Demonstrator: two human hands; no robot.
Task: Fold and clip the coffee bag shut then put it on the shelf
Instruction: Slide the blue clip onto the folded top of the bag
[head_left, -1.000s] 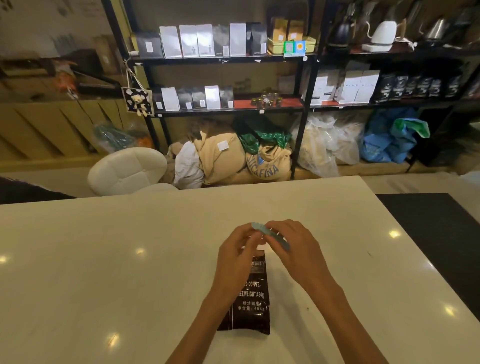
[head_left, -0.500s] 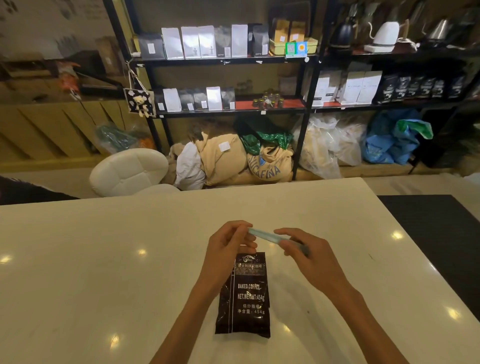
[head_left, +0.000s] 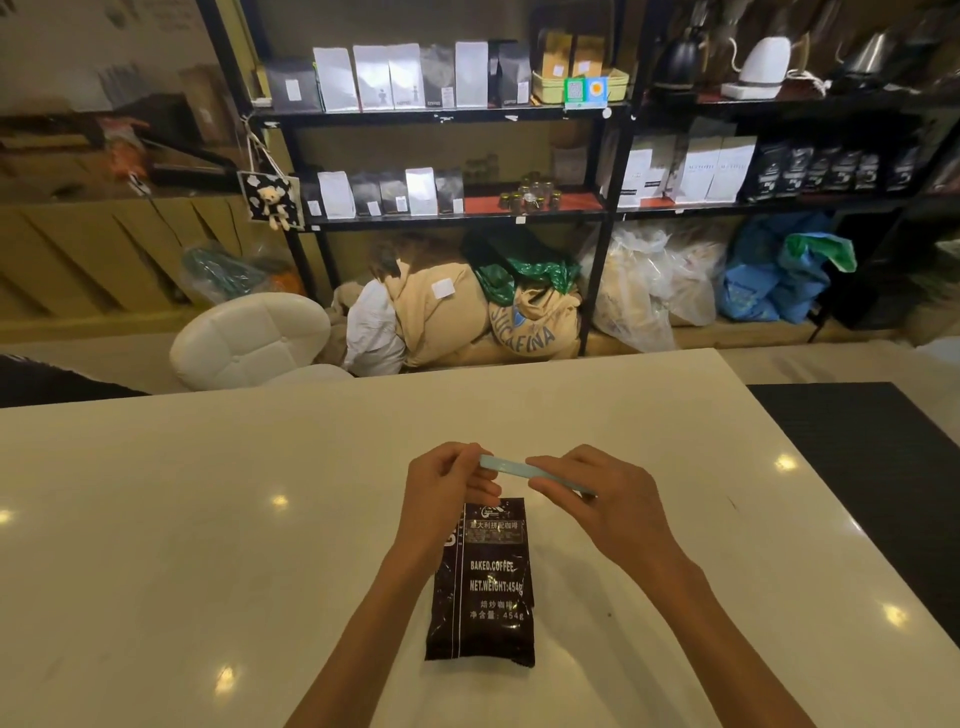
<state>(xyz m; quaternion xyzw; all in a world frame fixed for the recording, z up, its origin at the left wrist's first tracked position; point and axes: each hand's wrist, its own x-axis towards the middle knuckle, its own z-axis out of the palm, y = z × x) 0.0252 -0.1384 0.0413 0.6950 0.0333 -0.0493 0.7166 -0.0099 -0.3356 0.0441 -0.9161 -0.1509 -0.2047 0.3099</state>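
Two hands share one pale blue clip (head_left: 511, 468), so neither is free: the left hand (head_left: 448, 491) pinches its left end, the right hand (head_left: 597, 499) grips the right end. The clip hangs crosswise at frame centre, just past the top edge of the coffee bag (head_left: 483, 582), which lies flat on the white surface (head_left: 208, 519), long axis running from the person toward the shelf (head_left: 441, 115) at the top of the frame. Clip and bag top look pretty much parallel already, so I'd guess it only needs lowering onto the fold. Can't tell if the top is properly folded though.
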